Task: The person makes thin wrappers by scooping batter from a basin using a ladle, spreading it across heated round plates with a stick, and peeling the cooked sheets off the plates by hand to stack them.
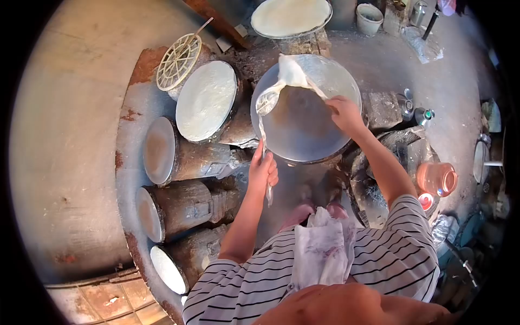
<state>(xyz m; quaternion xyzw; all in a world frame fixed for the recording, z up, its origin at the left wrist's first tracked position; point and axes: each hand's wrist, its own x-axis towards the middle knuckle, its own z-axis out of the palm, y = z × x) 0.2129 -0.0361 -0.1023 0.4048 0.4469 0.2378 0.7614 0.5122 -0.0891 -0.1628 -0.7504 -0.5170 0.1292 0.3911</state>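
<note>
Wrapped round the long white-coated handle of a ladle-like tool [267, 103] is my left hand [264, 174]; the tool's head looks slotted or streaked with white. My right hand [346, 115] pinches the narrow end of a limp white piece, cloth-like in look [292, 71]. This piece stretches over the far part of a large round grey pan [303, 143] and meets the tool's head; whether they are joined I cannot tell. Both hands are at the pan's near half, the left at its lower left edge, the right over its right side.
Round pans on stoves line my left, one holding a pale layer [207, 101]. A round lattice rack [179, 62] leans behind them. Another white-filled pan [291, 17] and a bucket [369, 19] are at the back. To the right stand a reddish jar [436, 179] and thermos-like bottles [423, 116].
</note>
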